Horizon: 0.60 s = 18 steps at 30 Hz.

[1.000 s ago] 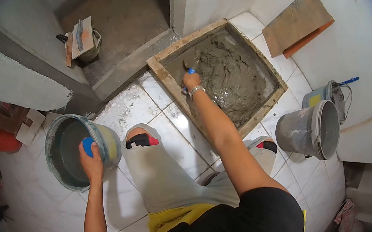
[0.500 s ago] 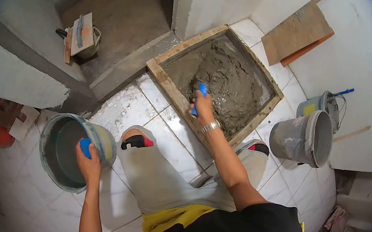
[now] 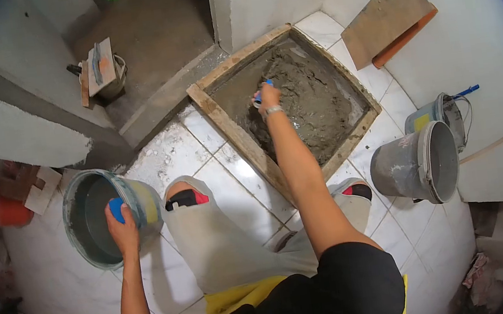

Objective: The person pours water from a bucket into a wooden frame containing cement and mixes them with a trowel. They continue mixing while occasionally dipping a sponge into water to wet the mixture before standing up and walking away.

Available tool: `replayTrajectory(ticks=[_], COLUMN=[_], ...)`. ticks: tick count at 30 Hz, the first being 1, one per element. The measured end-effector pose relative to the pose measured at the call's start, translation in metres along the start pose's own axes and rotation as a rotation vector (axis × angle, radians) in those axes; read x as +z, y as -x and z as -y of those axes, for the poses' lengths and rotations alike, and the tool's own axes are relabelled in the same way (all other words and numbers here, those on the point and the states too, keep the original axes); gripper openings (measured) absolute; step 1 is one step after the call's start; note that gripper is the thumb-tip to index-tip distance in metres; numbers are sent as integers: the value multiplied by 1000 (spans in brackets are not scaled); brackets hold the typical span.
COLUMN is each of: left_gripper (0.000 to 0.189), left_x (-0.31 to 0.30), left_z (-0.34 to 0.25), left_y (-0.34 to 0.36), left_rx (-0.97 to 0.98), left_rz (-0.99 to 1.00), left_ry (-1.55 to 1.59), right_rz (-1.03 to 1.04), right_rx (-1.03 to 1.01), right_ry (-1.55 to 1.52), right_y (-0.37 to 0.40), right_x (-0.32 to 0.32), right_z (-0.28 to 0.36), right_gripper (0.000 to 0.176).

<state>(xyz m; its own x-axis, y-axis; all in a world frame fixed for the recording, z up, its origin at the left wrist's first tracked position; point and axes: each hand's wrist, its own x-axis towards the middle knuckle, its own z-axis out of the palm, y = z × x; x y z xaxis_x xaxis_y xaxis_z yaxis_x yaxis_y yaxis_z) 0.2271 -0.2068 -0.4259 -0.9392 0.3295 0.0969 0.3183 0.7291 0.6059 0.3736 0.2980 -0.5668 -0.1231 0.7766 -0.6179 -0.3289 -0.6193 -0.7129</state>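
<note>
A wooden frame (image 3: 237,135) on the floor holds wet grey mortar (image 3: 315,107). Over the mortar's left part, my right hand (image 3: 268,97) is wrapped round a blue handle (image 3: 258,100); the tool's working end is hidden. At the left stands a large bucket (image 3: 143,200) with grey liquid in it. My left hand (image 3: 122,228) grips a small blue object (image 3: 117,209) over the bucket's right rim.
Two more buckets, one tilted grey one (image 3: 396,166) and one with a blue-handled tool (image 3: 427,118), are at the right. A wooden board (image 3: 387,21) leans on the wall. A float (image 3: 101,69) lies on a container at the upper left.
My right hand has moved forward, farther over the mortar, with the blue handle. My left hand stays at the bucket's rim with the blue object. The whole view has shifted slightly.
</note>
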Motion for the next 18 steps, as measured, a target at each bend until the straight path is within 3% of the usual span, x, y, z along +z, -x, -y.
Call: replayTrajectory(ticks=[4,7,9,10,12,16,18], left_gripper=[45,44,43,43,43,44,45], left_x=[-1,-5,-3,-3,-2,-3,-2], left_z=[-1,-5,-7,-6,-4,-4,-5], left_y=[-1,1,-1,-1,-2,-2,-2], left_rx=[-8,-33,-18,-30,-45,-52,-67], left_rz=[8,29,24,32,35,52,18], left_ry=[14,-25,7,3,11,16,-5], right_rz=[187,238,331,325,538,733,721], right_rx=[125,230,169,180,282,484,564], right_ry=[-138,-24,317,326,755,1007,1053], right_y=[49,107,148,148,144,112,104], right_x=[-95,-142,-156,-163,-175,-187,-198], right_z=[30,43,58,61,72,74,84], right_gripper=[17,23,28,28,33,37,37])
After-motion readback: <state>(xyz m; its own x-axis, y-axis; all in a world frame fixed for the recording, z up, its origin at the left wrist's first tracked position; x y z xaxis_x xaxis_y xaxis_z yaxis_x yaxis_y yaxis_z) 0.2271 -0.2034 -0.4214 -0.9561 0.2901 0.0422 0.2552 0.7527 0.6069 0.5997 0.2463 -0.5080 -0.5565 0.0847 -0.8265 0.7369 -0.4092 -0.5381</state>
